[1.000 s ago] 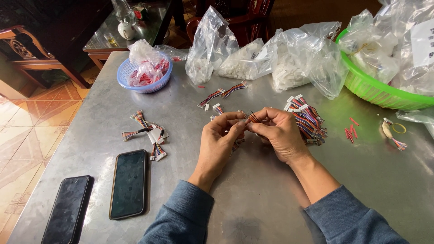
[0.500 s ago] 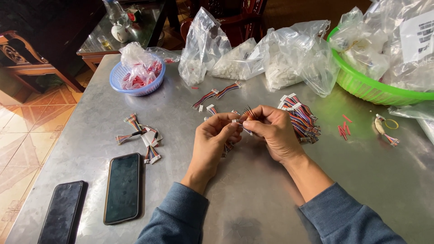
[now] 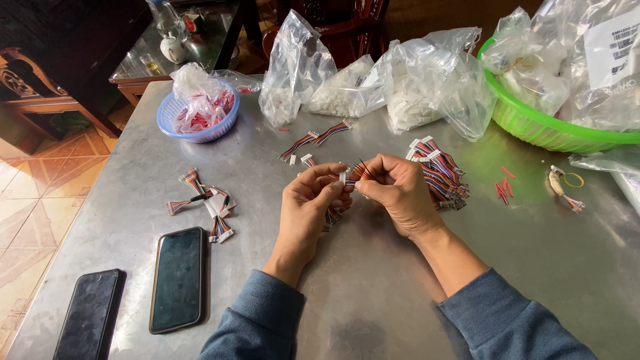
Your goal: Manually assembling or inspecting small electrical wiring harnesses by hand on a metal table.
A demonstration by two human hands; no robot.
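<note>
Hands: two, both the person's own, meeting at the centre of the frame above the metal table (image 3: 373, 293).
Left hand (image 3: 308, 207): fingers curled together, thumb and fingertips pinched on a small white connector (image 3: 343, 177).
Right hand (image 3: 399, 193): fingers closed around the thin coloured wires (image 3: 361, 169) that run into that connector.
Held piece: centre of frame, between the two sets of fingertips, raised just off the table; more of its wires hang below the left hand.
Phones: two, dark screens up, lower left; the larger phone (image 3: 178, 278) lies right of the smaller phone (image 3: 89, 315).
Loose wire harnesses: a small cluster (image 3: 205, 202) at left centre; two separate ones (image 3: 313, 139) above the hands; a dense pile (image 3: 440, 175) just right of the right hand.
Blue basket (image 3: 172, 125): one, upper left, holding a clear bag of red pieces (image 3: 200, 105).
Green basin (image 3: 533, 127): one, upper right, filled with clear plastic bags (image 3: 567, 60); one bag bears a white rectangular label at the far upper right corner.
Clear bags on table (image 3: 373, 83): about four, upper centre, holding small white parts.
Red bits (image 3: 503, 188): a few, right of the pile.
Yellow rubber band (image 3: 573, 179): one, right edge, beside a small wire bundle (image 3: 560, 187).
</note>
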